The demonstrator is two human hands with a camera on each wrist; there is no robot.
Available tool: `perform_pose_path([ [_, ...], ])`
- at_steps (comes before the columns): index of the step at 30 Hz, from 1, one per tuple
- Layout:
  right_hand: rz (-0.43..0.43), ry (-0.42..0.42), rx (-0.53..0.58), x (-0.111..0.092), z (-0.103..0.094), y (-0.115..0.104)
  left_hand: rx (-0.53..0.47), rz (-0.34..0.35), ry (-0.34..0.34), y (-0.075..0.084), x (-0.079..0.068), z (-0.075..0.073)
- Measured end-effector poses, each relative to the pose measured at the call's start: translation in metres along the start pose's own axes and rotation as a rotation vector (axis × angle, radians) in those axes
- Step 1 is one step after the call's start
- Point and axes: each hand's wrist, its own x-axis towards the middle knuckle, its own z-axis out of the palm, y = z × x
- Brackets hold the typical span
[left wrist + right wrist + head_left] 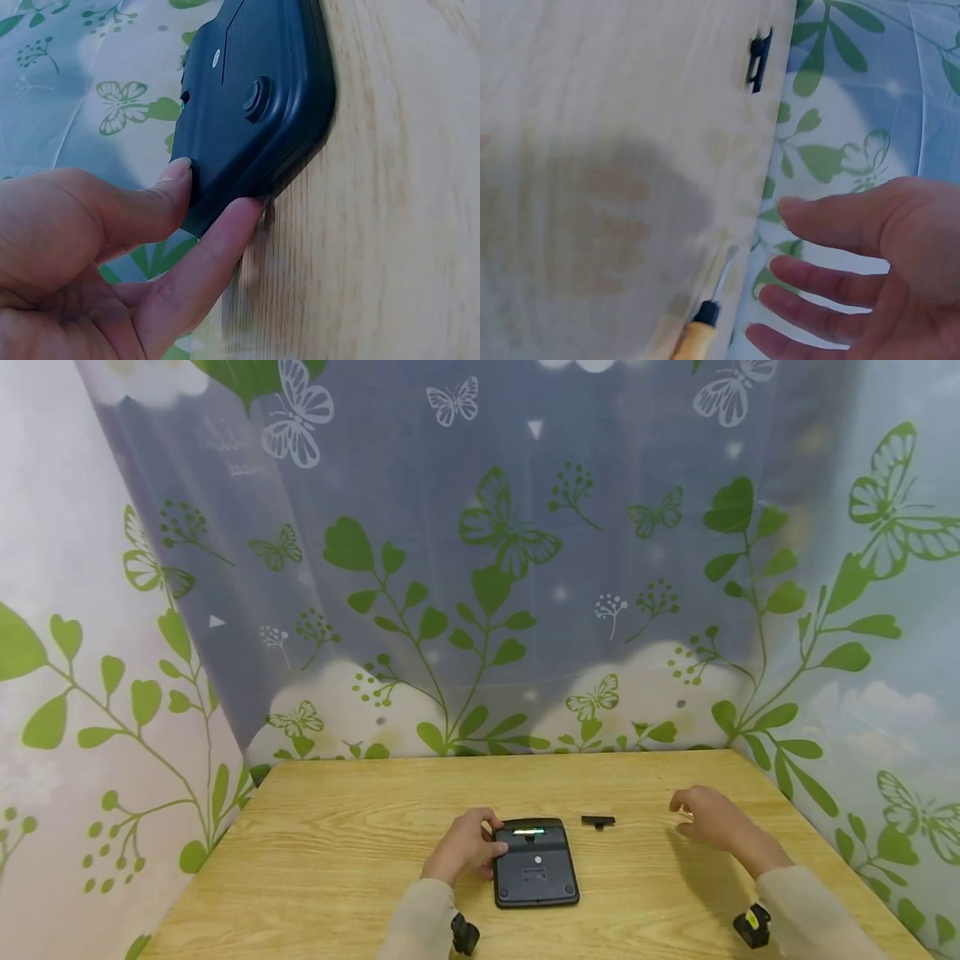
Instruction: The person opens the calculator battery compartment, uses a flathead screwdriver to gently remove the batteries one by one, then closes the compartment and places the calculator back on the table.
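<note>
A black calculator-like device (535, 877) lies face down on the table, its battery slot (529, 832) uncovered with something shiny inside. My left hand (468, 845) pinches its left edge, the thumb on the back face and a finger against the side in the left wrist view. Off to the right, my right hand (712, 820) is held above the table with fingers parted and nothing between them. Beside those fingers, in the right wrist view, a screwdriver (696, 339) with a yellow-orange and black handle lies on the wood. Between the hands sits a small black battery cover (597, 821).
The wooden table (360, 860) ends at a printed curtain (420, 635) with butterflies and leaves, which also hangs on the left and right sides. Each wrist wears a small black camera.
</note>
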Motion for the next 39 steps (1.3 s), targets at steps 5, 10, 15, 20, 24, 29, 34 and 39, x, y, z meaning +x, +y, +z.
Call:
perform_pose_path([
  [5, 0.096, 0.035, -0.024, -0.012, 0.003, 0.009, 0.005, -0.005, -0.001, 0.000, 0.000, 0.000],
  [10, 0.199, 0.054, -0.079, -0.018, 0.006, 0.015, 0.005, 0.005, 0.000, 0.002, -0.001, -0.001],
  [15, 0.263, 0.023, -0.077, -0.019, 0.009, 0.017, 0.006, 0.010, 0.004, 0.003, -0.002, -0.001],
  [20, 0.324, -0.003, -0.034, -0.020, 0.013, 0.014, 0.009, 0.011, 0.003, 0.004, -0.002, -0.002],
  [24, 0.381, 0.011, -0.032, -0.021, 0.014, 0.014, 0.009, 0.011, 0.000, 0.003, -0.002, -0.001],
  [29, 0.471, -0.007, -0.052, -0.023, 0.015, 0.025, 0.016, 0.005, 0.001, 0.004, -0.002, -0.001],
  [34, 0.527, -0.004, -0.027, -0.030, 0.013, 0.035, 0.015, 0.002, -0.001, 0.005, -0.002, 0.000],
  [39, 0.538, 0.011, 0.012, -0.034, 0.016, 0.038, 0.005, 0.001, -0.002, 0.004, -0.002, 0.000],
])
